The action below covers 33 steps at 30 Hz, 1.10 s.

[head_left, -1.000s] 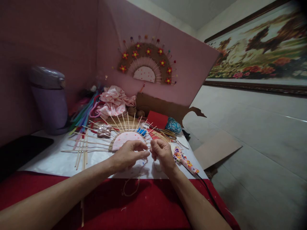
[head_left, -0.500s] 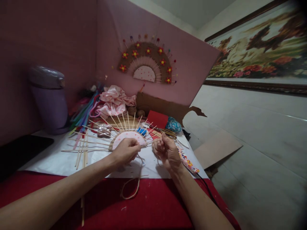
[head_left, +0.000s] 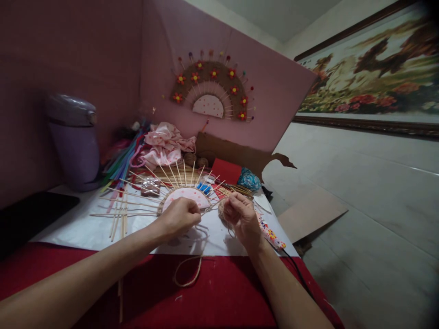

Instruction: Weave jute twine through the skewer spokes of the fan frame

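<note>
A pink half-circle fan base with several thin wooden sticks fanning out from it lies on white paper. My left hand rests at its front edge, fingers closed on a strand of tan twine that loops down onto the red cloth. My right hand is just right of the base, fingers curled around a small ball of twine. The strand runs between both hands.
A finished fan with red flowers hangs on the pink board. A purple lidded bin stands at the left. Pink cloth, coloured strips, red card, a blue bundle and a spotted glue gun lie around.
My hands moved up from near the paper's front edge to the fan base. The right hand closed around the twine ball, and the loose loop slid down onto the red cloth.
</note>
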Available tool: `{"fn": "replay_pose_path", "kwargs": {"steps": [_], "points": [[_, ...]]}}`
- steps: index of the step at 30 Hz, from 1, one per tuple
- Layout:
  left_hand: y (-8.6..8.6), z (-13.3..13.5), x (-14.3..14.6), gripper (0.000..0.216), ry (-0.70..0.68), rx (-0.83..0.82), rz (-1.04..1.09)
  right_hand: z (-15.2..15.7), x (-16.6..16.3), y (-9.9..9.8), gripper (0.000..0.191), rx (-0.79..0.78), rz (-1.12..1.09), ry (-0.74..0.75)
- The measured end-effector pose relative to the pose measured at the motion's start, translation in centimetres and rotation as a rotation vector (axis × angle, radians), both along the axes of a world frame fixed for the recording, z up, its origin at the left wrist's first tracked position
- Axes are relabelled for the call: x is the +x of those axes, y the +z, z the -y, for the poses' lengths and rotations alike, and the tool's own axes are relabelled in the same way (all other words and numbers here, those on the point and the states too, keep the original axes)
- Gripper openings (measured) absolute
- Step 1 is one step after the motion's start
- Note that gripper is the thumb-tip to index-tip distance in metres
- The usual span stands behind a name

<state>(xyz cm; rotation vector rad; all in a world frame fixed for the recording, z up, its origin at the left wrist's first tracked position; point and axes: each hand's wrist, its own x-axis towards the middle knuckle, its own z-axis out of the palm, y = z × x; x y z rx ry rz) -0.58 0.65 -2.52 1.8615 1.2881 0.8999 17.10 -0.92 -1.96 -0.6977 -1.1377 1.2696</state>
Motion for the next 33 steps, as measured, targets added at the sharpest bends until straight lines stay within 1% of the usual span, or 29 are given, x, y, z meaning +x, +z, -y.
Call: {"fn": "replay_pose_path", "kwargs": {"steps": [1,3,5,6,9,11,15,20,22,25,27,30,33], "points": [[0.0,0.0,-0.1,0.011,0.014,0.073,0.008,0.0,-0.1,-0.1,0.022,0.009,0.041,0.004],[0.3,0.3,-0.1,0.031,0.027,0.219,0.076,0.0,-0.2,-0.4,0.021,0.021,0.131,0.011],[0.8,0.8,0.0,0.041,-0.039,0.293,0.160,0.0,-0.3,-0.7,0.021,0.051,0.247,0.006],[1.1,1.1,0.1,0.042,-0.087,0.288,0.193,0.0,-0.4,-0.8,0.021,0.077,0.313,0.002],[1.3,1.7,0.5,0.032,-0.226,0.201,0.272,0.1,-0.6,-1.2,0.021,0.172,0.472,0.013],[1.0,1.7,0.6,0.022,-0.258,0.144,0.254,0.2,-0.7,-1.3,0.018,0.208,0.519,0.018],[0.6,1.2,0.6,0.016,-0.169,0.077,0.182,0.2,-0.8,-1.5,0.011,0.243,0.591,-0.054],[1.0,1.1,0.6,0.013,-0.137,-0.015,0.249,0.3,-0.8,-1.7,0.008,0.316,0.658,-0.173],[1.2,1.2,0.7,0.016,-0.149,-0.087,0.289,0.4,-0.7,-1.7,0.006,0.352,0.665,-0.212],[1.4,1.2,0.6,0.022,-0.227,-0.181,0.292,0.5,-0.8,-1.7,0.004,0.407,0.674,-0.259],[1.5,1.2,0.6,0.022,-0.241,-0.186,0.295,0.7,-0.9,-1.5,0.004,0.450,0.689,-0.277],[1.6,1.1,0.5,0.018,-0.190,-0.162,0.366,1.0,-0.9,-0.8,0.010,0.555,0.711,-0.313],[1.7,1.1,0.4,0.014,-0.144,-0.140,0.430,1.4,-0.7,-0.1,0.015,0.667,0.677,-0.436]]}}
